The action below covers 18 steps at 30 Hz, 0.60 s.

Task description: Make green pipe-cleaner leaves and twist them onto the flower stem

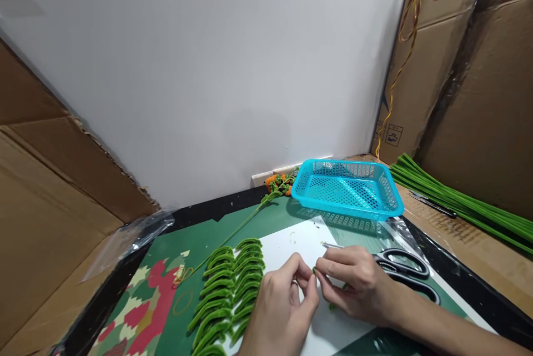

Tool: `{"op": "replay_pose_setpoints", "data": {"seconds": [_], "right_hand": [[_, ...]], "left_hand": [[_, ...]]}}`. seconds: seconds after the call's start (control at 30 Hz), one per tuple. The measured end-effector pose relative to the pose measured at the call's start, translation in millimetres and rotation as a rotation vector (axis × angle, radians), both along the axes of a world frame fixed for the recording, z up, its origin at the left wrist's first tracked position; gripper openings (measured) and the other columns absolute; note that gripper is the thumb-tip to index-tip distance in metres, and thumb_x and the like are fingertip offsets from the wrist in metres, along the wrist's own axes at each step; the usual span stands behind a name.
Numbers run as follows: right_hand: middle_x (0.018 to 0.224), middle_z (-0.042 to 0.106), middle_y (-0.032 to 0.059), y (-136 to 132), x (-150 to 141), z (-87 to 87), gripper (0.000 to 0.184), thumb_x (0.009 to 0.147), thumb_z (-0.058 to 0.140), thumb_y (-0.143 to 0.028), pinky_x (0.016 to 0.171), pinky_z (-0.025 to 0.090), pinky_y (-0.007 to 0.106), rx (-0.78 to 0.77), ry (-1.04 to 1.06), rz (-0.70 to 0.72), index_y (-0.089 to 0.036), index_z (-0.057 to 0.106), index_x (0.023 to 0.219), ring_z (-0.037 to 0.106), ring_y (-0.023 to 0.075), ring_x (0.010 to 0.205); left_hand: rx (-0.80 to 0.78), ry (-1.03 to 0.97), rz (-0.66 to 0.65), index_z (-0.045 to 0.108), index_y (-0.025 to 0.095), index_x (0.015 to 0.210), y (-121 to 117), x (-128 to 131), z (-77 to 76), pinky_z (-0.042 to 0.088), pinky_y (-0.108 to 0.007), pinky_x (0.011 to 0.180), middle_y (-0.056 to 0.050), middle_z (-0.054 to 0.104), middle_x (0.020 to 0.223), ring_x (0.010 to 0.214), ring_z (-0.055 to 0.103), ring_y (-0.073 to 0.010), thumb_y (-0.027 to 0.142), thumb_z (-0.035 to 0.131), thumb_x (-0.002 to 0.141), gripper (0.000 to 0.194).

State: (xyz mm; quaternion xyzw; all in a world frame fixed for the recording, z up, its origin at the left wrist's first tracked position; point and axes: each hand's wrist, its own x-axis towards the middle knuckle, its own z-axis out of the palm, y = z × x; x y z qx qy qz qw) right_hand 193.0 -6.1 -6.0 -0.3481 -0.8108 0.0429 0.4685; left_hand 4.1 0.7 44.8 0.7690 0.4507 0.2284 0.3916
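Green fuzzy piece (314, 270) sits pinched between the fingertips of our left hand (287, 303) and right hand (360, 284), right of lower centre in the frame, neither hand clearly nearer, with so little showing that we cannot tell its long axis.

From where I stand, both hands meet fingertip to fingertip. The left hand (283, 300) comes up on the near left side of the grip, its back outward, index finger arched high at the knuckle and thumb angled up towards the meeting point; how firmly its tips press, I can't tell. The right hand (353, 278) reaches in from the other side, fingers bent, tips pinched at the grip. Behind it, the bare right forearm (441, 317) slants down and away to the right.
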Motion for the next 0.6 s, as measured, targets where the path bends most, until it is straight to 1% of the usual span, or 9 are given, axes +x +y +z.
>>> {"op": "replay_pose_setpoints", "data": {"seconds": [0.07, 0.17, 0.27, 0.33, 0.4, 0.47, 0.5, 0.53, 0.6], "right_hand": [[0.064, 0.056, 0.0006, -2, -2, 1.5, 0.021, 0.096, 0.053, -0.011, 0.054, 0.032, 0.03, 0.022, -0.015, -0.028, -0.02, 0.064, 0.08, 0.046, 0.0148, 0.054], [0.065, 0.058, 0.0017, -5, -5, 6.0, 0.022, 0.095, 0.053, -0.012, 0.056, 0.035, 0.029, -0.049, 0.01, -0.023, -0.018, 0.065, 0.079, 0.048, 0.0146, 0.056], [0.062, 0.057, 0.0003, -6, -8, 9.1, 0.02, 0.093, 0.055, -0.013, 0.055, 0.034, 0.027, -0.19, 0.115, -0.009, -0.016, 0.069, 0.079, 0.046, 0.0123, 0.054], [0.06, 0.058, -0.0008, -5, -10, 9.2, 0.017, 0.09, 0.059, -0.014, 0.052, 0.034, 0.025, -0.356, 0.228, -0.001, -0.016, 0.072, 0.078, 0.045, 0.0105, 0.051], [0.057, 0.058, -0.0015, -4, -13, 8.3, 0.015, 0.086, 0.064, -0.017, 0.049, 0.034, 0.022, -0.57, 0.347, 0.032, -0.015, 0.072, 0.073, 0.045, 0.0096, 0.05], [0.055, 0.056, -0.0019, -4, -16, 7.3, 0.015, 0.083, 0.066, -0.018, 0.047, 0.034, 0.021, -0.713, 0.426, 0.064, -0.014, 0.072, 0.07, 0.045, 0.0095, 0.049], [0.054, 0.056, -0.002, -5, -17, 6.9, 0.015, 0.082, 0.066, -0.018, 0.046, 0.034, 0.021, -0.73, 0.435, 0.067, -0.014, 0.072, 0.069, 0.045, 0.0094, 0.049], [0.054, 0.056, -0.0022, -5, -17, 6.6, 0.014, 0.081, 0.066, -0.017, 0.047, 0.033, 0.021, -0.709, 0.42, 0.059, -0.014, 0.072, 0.069, 0.044, 0.0091, 0.049], [0.054, 0.055, -0.003, -7, -16, 5.8, 0.014, 0.082, 0.065, -0.015, 0.047, 0.032, 0.021, -0.586, 0.356, 0.029, -0.015, 0.071, 0.069, 0.043, 0.0083, 0.048]], "left_hand": [[0.158, 0.104, -0.039, 0.053, 0.021, 0.079, 1, -3, -1.2, 0.033, -0.024, 0.053, 0.003, 0.053, 0.065, 0.053, 0.046, -0.0124, 0.029, 0.054, 0.102, 0.024], [0.522, 0.266, -0.136, 0.05, 0.022, 0.082, 4, -8, -3.3, 0.033, -0.027, 0.053, 0.003, 0.057, 0.065, 0.05, 0.05, -0.0134, 0.019, 0.049, 0.102, 0.02], [0.889, 0.402, -0.231, 0.051, 0.022, 0.085, 5, -11, -7.3, 0.031, -0.033, 0.052, 0.001, 0.061, 0.067, 0.049, 0.055, -0.0167, 0.008, 0.046, 0.1, 0.021], [1.022, 0.501, -0.293, 0.052, 0.022, 0.087, 4, -13, -11.8, 0.03, -0.035, 0.051, -0.002, 0.063, 0.07, 0.05, 0.058, -0.0191, 0.003, 0.045, 0.097, 0.022], [1.054, 0.592, -0.345, 0.055, 0.02, 0.093, 2, -16, -16.3, 0.029, -0.037, 0.05, -0.003, 0.065, 0.075, 0.053, 0.061, -0.0207, 0.0, 0.046, 0.094, 0.023], [1.021, 0.635, -0.363, 0.057, 0.019, 0.1, -1, -17, -18.5, 0.027, -0.037, 0.049, -0.004, 0.067, 0.079, 0.055, 0.063, -0.0218, -0.002, 0.046, 0.091, 0.026], [0.978, 0.625, -0.362, 0.057, 0.019, 0.102, -2, -18, -18.2, 0.028, -0.037, 0.049, -0.005, 0.068, 0.08, 0.056, 0.064, -0.0221, -0.002, 0.045, 0.092, 0.026], [0.914, 0.591, -0.356, 0.056, 0.019, 0.102, -3, -18, -16.9, 0.029, -0.036, 0.05, -0.005, 0.069, 0.081, 0.058, 0.065, -0.0221, -0.001, 0.044, 0.093, 0.025], [0.742, 0.476, -0.317, 0.054, 0.021, 0.097, -4, -16, -11.8, 0.033, -0.033, 0.051, -0.004, 0.069, 0.079, 0.059, 0.066, -0.0208, 0.005, 0.042, 0.099, 0.02]]}}
